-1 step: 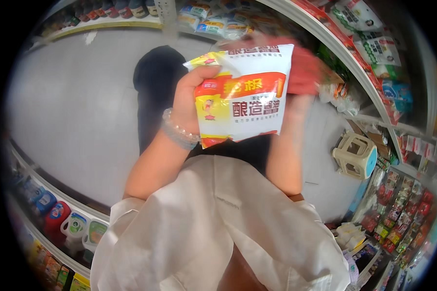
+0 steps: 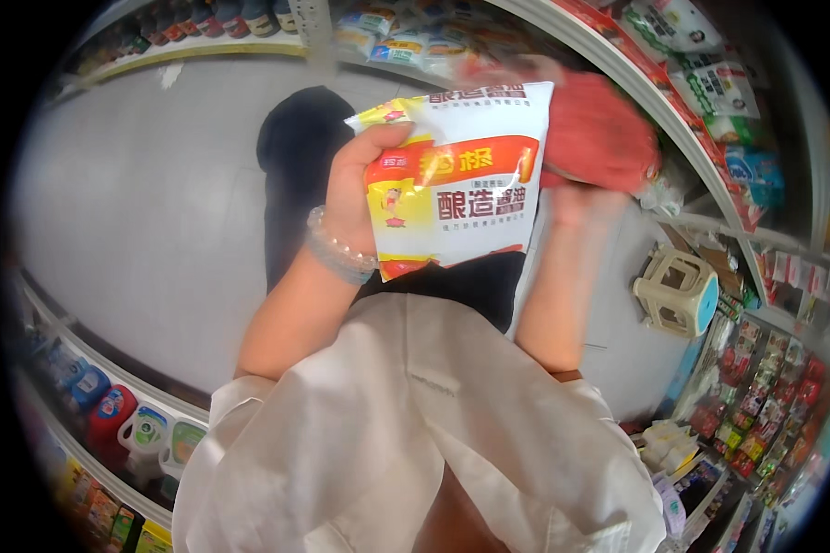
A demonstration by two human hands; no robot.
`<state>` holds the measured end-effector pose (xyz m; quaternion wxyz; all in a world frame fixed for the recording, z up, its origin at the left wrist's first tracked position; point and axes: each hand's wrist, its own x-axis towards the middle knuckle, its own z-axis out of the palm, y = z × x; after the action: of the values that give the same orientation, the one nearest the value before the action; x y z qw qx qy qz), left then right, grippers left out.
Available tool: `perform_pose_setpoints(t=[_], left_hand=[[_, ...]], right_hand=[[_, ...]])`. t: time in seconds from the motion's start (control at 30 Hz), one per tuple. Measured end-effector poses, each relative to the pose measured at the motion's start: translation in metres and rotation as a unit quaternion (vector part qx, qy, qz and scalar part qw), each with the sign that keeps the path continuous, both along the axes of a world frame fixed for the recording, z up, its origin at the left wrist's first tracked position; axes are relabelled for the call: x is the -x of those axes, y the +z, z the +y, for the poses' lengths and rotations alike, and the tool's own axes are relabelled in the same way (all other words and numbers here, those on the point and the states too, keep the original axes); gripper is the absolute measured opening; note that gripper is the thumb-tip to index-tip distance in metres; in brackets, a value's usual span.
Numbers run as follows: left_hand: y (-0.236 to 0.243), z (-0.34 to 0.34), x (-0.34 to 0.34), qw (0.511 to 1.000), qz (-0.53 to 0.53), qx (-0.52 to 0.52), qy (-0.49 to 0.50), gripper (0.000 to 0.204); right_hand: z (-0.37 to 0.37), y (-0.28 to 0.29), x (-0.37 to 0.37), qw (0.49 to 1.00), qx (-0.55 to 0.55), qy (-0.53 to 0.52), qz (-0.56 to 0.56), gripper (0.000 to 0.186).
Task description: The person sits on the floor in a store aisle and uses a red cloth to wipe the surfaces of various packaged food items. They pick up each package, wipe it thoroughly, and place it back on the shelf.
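My left hand (image 2: 353, 189) grips a plump plastic pouch (image 2: 466, 189) by its left edge, with the thumb across the front. The pouch is white with yellow and red printed areas, and its front is turned up toward me. Beside its right edge is a red cloth (image 2: 604, 134), blurred at its far end. My right hand (image 2: 574, 205) is in the cloth, which covers its fingers. The cloth reaches partly behind the pouch. A clear beaded bracelet (image 2: 327, 241) circles my left wrist.
Shelves with dark bottles (image 2: 217, 18) and packed bags (image 2: 401, 46) line the far side. More bags (image 2: 710, 88) fill the right shelf. A beige plastic stool (image 2: 669, 290) stands on the floor at the right. Detergent jugs (image 2: 143, 427) sit at the lower left.
My right hand and the red cloth have moved right, so more of the cloth shows beside the pouch. My left hand and the pouch have barely shifted.
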<state>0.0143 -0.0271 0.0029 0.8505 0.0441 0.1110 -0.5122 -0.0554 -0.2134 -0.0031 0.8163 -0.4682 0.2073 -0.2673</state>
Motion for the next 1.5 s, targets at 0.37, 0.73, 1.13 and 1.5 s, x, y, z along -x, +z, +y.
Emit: perform_pose_setpoints(t=[0.37, 0.73, 1.13, 1.5], left_hand=[[-0.077, -0.048, 0.032, 0.996, 0.002, -0.034, -0.088, 0.04], [-0.129, -0.05, 0.028, 0.993, -0.036, -0.095, -0.066, 0.045], [-0.131, -0.051, 0.023, 0.987, 0.078, 0.118, -0.073, 0.042], [-0.109, -0.049, 0.025, 0.988, 0.083, -0.098, -0.089, 0.047]], right_hand=[[0.0, -0.031, 0.043, 0.959, 0.236, 0.004, 0.156, 0.041], [0.053, -0.063, 0.082, 0.678, 0.687, 0.18, 0.191, 0.05], [0.016, -0.081, 0.018, 0.823, 0.516, 0.08, 0.226, 0.052], [0.003, -0.046, 0.078, 0.965, 0.138, -0.018, 0.221, 0.047]])
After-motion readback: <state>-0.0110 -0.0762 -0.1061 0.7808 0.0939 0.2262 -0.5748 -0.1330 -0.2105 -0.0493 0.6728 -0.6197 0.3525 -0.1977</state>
